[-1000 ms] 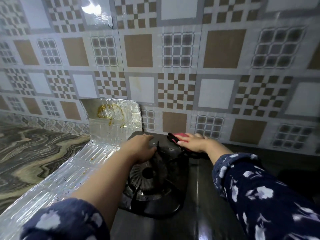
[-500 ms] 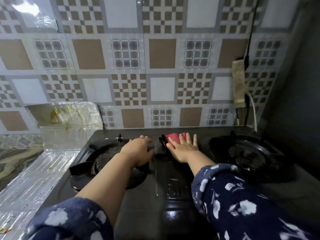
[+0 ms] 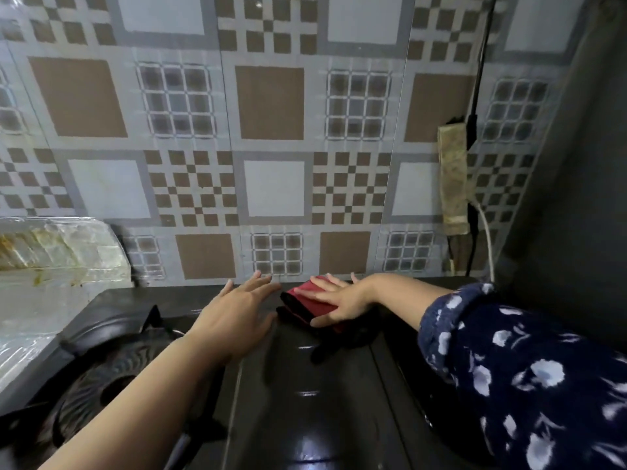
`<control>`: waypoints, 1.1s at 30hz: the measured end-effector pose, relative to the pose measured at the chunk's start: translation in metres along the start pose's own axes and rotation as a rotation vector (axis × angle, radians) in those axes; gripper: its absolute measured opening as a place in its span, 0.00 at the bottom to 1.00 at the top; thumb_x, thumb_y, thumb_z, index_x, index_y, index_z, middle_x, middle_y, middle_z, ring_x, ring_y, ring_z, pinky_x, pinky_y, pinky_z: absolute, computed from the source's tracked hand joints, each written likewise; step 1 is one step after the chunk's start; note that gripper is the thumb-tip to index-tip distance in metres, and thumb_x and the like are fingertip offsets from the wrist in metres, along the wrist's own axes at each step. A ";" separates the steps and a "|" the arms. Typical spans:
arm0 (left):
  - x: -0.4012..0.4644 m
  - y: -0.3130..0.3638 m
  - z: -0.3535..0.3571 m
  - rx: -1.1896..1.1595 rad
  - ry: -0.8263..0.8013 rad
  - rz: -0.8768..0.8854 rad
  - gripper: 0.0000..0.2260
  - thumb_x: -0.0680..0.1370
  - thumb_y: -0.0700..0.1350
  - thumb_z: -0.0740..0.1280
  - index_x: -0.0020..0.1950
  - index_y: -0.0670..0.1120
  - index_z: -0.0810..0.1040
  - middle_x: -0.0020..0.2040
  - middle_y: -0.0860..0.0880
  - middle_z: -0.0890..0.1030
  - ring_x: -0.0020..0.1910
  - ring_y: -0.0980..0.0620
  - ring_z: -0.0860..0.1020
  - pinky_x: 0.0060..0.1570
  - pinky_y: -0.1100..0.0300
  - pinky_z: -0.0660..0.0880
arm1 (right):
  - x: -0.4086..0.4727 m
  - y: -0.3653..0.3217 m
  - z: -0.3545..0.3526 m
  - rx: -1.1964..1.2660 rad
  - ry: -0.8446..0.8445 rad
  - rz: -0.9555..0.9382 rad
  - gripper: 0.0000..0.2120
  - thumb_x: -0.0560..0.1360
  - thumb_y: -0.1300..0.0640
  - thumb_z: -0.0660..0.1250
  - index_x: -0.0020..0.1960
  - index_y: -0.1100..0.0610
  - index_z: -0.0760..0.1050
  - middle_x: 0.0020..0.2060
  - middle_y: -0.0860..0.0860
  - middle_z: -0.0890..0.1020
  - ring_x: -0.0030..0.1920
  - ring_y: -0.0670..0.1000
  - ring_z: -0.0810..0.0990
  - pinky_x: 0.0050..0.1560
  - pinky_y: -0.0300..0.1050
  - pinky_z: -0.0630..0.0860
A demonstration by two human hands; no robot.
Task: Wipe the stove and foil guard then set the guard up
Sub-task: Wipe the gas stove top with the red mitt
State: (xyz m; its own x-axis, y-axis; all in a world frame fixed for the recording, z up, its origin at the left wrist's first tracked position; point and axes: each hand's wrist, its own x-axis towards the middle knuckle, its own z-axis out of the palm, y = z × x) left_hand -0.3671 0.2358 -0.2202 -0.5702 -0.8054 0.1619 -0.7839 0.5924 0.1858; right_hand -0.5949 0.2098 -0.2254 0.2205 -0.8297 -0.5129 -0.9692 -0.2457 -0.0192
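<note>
The black glossy stove [image 3: 305,395] fills the lower middle of the head view. My right hand [image 3: 334,295] lies flat on a red and black cloth [image 3: 305,305] near the stove's back edge, pressing it down. My left hand [image 3: 237,317] rests on the stove top just left of the cloth, fingers spread, holding nothing. The left burner [image 3: 101,378] sits under my left forearm. The foil guard [image 3: 57,252], silver with yellow-brown stains, stands against the wall at the far left.
A patterned tile wall [image 3: 271,130] rises right behind the stove. A power strip [image 3: 453,178] with cables hangs on the wall at the right. A dark grey side wall [image 3: 576,198] closes the right. Foil sheet [image 3: 20,334] covers the counter left of the stove.
The view has swung right and closer to the wall. My left hand left the burner rim and now lies spread on the stove top. My right hand still presses the cloth.
</note>
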 end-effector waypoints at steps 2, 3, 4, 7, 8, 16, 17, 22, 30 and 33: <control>0.011 0.004 0.003 0.002 0.015 0.029 0.25 0.80 0.51 0.58 0.76 0.54 0.56 0.78 0.55 0.55 0.77 0.58 0.48 0.76 0.53 0.45 | 0.004 0.019 -0.004 -0.010 -0.017 -0.033 0.38 0.75 0.32 0.53 0.74 0.36 0.33 0.76 0.46 0.32 0.76 0.53 0.31 0.71 0.65 0.32; 0.016 0.007 0.006 0.000 0.018 0.044 0.25 0.80 0.51 0.58 0.76 0.54 0.56 0.78 0.55 0.55 0.77 0.59 0.48 0.75 0.54 0.44 | 0.006 0.029 -0.005 -0.010 -0.021 -0.043 0.38 0.75 0.32 0.55 0.74 0.36 0.34 0.76 0.45 0.33 0.76 0.53 0.32 0.72 0.65 0.33; 0.021 0.010 0.009 -0.004 0.016 0.060 0.25 0.80 0.51 0.58 0.76 0.55 0.56 0.78 0.56 0.55 0.77 0.59 0.47 0.74 0.55 0.43 | 0.007 0.040 -0.006 0.001 -0.023 -0.048 0.39 0.74 0.32 0.56 0.75 0.36 0.35 0.76 0.45 0.34 0.76 0.53 0.33 0.72 0.64 0.33; 0.036 0.023 0.018 -0.009 0.004 0.116 0.25 0.80 0.51 0.58 0.76 0.56 0.54 0.78 0.57 0.53 0.75 0.61 0.45 0.73 0.58 0.40 | 0.003 0.074 -0.008 0.106 -0.038 -0.031 0.39 0.75 0.37 0.61 0.75 0.36 0.38 0.78 0.46 0.42 0.77 0.53 0.40 0.73 0.60 0.41; 0.042 0.027 0.021 -0.009 0.001 0.133 0.25 0.80 0.52 0.58 0.76 0.57 0.54 0.78 0.58 0.52 0.74 0.63 0.43 0.73 0.59 0.39 | -0.002 0.085 -0.009 0.161 -0.061 -0.017 0.39 0.75 0.39 0.63 0.75 0.36 0.39 0.78 0.47 0.45 0.77 0.54 0.44 0.74 0.56 0.46; 0.065 0.055 0.027 -0.023 0.067 0.165 0.27 0.80 0.53 0.58 0.74 0.62 0.47 0.69 0.64 0.41 0.68 0.64 0.37 0.67 0.62 0.36 | -0.041 0.159 -0.005 0.469 -0.123 0.127 0.37 0.77 0.52 0.66 0.76 0.38 0.47 0.76 0.49 0.54 0.71 0.51 0.62 0.62 0.42 0.66; 0.065 0.059 0.027 -0.027 0.069 0.172 0.27 0.80 0.53 0.57 0.74 0.62 0.46 0.68 0.65 0.41 0.68 0.64 0.37 0.67 0.63 0.36 | -0.047 0.170 -0.002 0.491 -0.112 0.135 0.36 0.77 0.53 0.66 0.76 0.39 0.48 0.76 0.49 0.54 0.70 0.49 0.61 0.63 0.42 0.65; 0.063 0.064 0.024 -0.044 0.069 0.183 0.27 0.81 0.53 0.57 0.75 0.61 0.45 0.67 0.65 0.41 0.65 0.65 0.36 0.66 0.65 0.35 | -0.085 0.209 0.022 0.630 -0.028 0.245 0.34 0.76 0.55 0.68 0.75 0.40 0.54 0.74 0.49 0.61 0.67 0.48 0.65 0.61 0.40 0.66; 0.065 0.053 0.027 -0.052 0.033 0.160 0.28 0.80 0.54 0.57 0.76 0.60 0.46 0.72 0.61 0.43 0.70 0.62 0.40 0.69 0.61 0.37 | -0.082 0.195 0.030 0.570 0.046 0.375 0.34 0.77 0.43 0.61 0.77 0.43 0.48 0.78 0.49 0.52 0.77 0.52 0.51 0.71 0.42 0.53; 0.063 0.047 0.034 -0.043 -0.020 0.168 0.24 0.80 0.52 0.58 0.75 0.58 0.55 0.77 0.59 0.50 0.74 0.61 0.41 0.74 0.55 0.39 | -0.067 0.175 0.013 0.503 -0.045 0.420 0.35 0.77 0.40 0.60 0.77 0.42 0.45 0.78 0.50 0.51 0.77 0.54 0.51 0.73 0.47 0.52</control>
State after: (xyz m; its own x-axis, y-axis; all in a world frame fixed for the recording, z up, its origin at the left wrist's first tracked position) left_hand -0.4481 0.2120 -0.2342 -0.6977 -0.6948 0.1747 -0.6659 0.7189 0.1994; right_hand -0.7804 0.2289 -0.2054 -0.1824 -0.7795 -0.5992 -0.9073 0.3683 -0.2030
